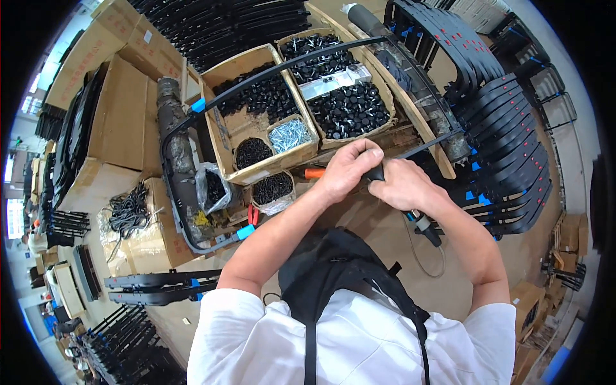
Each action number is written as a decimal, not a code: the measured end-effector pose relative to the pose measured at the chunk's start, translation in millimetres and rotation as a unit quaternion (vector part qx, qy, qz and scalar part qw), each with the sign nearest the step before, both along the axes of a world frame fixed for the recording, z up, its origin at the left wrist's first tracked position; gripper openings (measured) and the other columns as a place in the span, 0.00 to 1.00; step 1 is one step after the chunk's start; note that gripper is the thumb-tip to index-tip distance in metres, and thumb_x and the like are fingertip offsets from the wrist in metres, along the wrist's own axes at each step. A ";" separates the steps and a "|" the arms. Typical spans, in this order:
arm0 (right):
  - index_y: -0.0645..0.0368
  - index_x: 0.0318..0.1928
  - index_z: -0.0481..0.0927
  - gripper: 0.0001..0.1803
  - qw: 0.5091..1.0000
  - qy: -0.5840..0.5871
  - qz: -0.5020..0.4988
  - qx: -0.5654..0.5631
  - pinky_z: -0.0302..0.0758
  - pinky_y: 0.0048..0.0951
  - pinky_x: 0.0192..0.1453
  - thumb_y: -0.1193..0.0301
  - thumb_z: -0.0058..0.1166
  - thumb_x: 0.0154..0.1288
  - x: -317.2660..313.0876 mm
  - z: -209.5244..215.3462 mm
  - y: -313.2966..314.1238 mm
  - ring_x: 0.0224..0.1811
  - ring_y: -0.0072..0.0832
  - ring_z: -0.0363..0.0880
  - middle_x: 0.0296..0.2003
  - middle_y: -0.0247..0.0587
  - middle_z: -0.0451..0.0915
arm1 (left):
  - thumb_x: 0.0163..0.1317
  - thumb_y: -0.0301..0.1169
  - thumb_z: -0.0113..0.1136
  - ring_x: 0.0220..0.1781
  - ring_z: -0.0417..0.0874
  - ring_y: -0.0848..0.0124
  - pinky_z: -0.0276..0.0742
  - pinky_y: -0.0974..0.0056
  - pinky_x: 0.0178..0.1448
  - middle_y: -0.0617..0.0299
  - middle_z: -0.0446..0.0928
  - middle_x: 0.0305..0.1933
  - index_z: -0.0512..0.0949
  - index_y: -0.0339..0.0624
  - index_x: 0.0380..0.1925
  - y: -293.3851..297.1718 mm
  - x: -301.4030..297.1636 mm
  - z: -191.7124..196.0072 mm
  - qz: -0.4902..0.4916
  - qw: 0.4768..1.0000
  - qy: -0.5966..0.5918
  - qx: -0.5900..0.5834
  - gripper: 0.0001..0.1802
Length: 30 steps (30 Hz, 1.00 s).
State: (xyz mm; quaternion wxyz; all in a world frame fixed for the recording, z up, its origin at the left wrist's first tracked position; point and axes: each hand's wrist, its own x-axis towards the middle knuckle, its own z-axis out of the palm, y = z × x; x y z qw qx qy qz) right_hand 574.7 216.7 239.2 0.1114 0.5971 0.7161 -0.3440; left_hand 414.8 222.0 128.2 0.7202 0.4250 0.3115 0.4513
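Observation:
A large curved black frame [282, 67] with blue tape patches lies across the workbench, over the boxes. My left hand [346, 168] presses down on its near bar, fingers curled over the top. Beside it, my right hand [401, 186] is closed around the black handle of a power screwdriver [423, 226], whose tail and cord hang toward me. The two hands touch each other at the frame's bar. The tool's tip is hidden under my hands.
Cardboard boxes [256, 115] of black knobs, black screws and silver screws sit behind the hands. An orange-handled tool [314, 173] and red pliers [253, 215] lie nearby. Stacked black frames [507, 141] stand right, more boxes [122, 109] left.

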 end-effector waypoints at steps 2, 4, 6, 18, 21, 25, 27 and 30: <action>0.71 0.40 0.87 0.24 1.000 0.010 0.004 0.010 0.82 0.53 0.56 0.58 0.55 0.63 -1.0 6.4 -3.9 0.47 0.60 0.87 0.39 0.67 0.87 | 0.78 0.37 0.62 0.46 0.78 0.79 0.76 0.68 0.56 0.68 0.81 0.44 0.81 0.39 0.48 -4.3 0.4 2.0 0.003 1.000 -0.020 -0.005 0.12; 0.71 0.41 0.87 0.24 1.000 0.005 0.020 0.014 0.82 0.53 0.56 0.58 0.55 0.63 1.8 0.7 -5.9 0.47 0.60 0.88 0.39 0.66 0.87 | 0.78 0.38 0.63 0.47 0.78 0.79 0.76 0.68 0.56 0.69 0.81 0.44 0.81 0.40 0.49 -8.3 1.2 1.3 0.017 1.000 -0.006 -0.003 0.13; 0.71 0.41 0.87 0.25 0.999 0.010 0.026 0.020 0.82 0.53 0.56 0.58 0.56 0.63 6.8 -4.7 -11.4 0.47 0.59 0.88 0.40 0.66 0.88 | 0.78 0.37 0.63 0.47 0.77 0.79 0.76 0.68 0.55 0.69 0.81 0.44 0.81 0.40 0.48 -16.1 4.6 1.3 0.030 1.000 -0.008 0.000 0.12; 0.69 0.39 0.87 0.23 0.998 0.018 0.036 0.047 0.83 0.50 0.52 0.58 0.57 0.60 8.4 -31.8 -14.0 0.43 0.53 0.90 0.36 0.62 0.89 | 0.77 0.36 0.62 0.46 0.78 0.79 0.76 0.68 0.55 0.69 0.81 0.43 0.82 0.40 0.48 -34.6 11.6 -5.0 0.093 0.996 0.007 -0.016 0.11; 0.66 0.34 0.87 0.18 0.996 0.063 0.024 -0.054 0.83 0.41 0.42 0.61 0.57 0.57 7.2 -39.3 -5.2 0.34 0.39 0.91 0.29 0.51 0.89 | 0.77 0.39 0.64 0.47 0.77 0.78 0.75 0.67 0.55 0.69 0.81 0.44 0.82 0.42 0.49 -33.8 7.3 -13.9 0.085 0.996 0.013 -0.013 0.13; 0.63 0.31 0.86 0.15 0.997 0.074 0.015 -0.014 0.79 0.44 0.38 0.63 0.59 0.53 6.9 -34.6 -9.8 0.31 0.42 0.87 0.27 0.49 0.87 | 0.76 0.37 0.65 0.47 0.78 0.79 0.76 0.68 0.54 0.69 0.82 0.43 0.83 0.41 0.47 -27.6 17.2 -18.6 0.097 0.995 0.001 0.007 0.11; 0.66 0.30 0.85 0.16 0.997 0.066 0.020 -0.020 0.79 0.46 0.40 0.63 0.59 0.51 1.0 -20.7 -12.0 0.34 0.46 0.87 0.27 0.53 0.86 | 0.75 0.36 0.65 0.45 0.78 0.79 0.76 0.68 0.53 0.69 0.82 0.42 0.84 0.41 0.46 -27.1 16.7 -11.7 0.101 0.995 0.008 0.004 0.10; 0.71 0.36 0.85 0.21 0.998 0.055 0.035 0.009 0.80 0.48 0.45 0.62 0.59 0.51 7.9 -30.8 -7.8 0.39 0.53 0.88 0.32 0.63 0.86 | 0.75 0.37 0.64 0.44 0.77 0.79 0.76 0.68 0.51 0.70 0.81 0.41 0.84 0.42 0.45 -28.3 17.5 -6.9 0.097 0.995 0.023 -0.002 0.10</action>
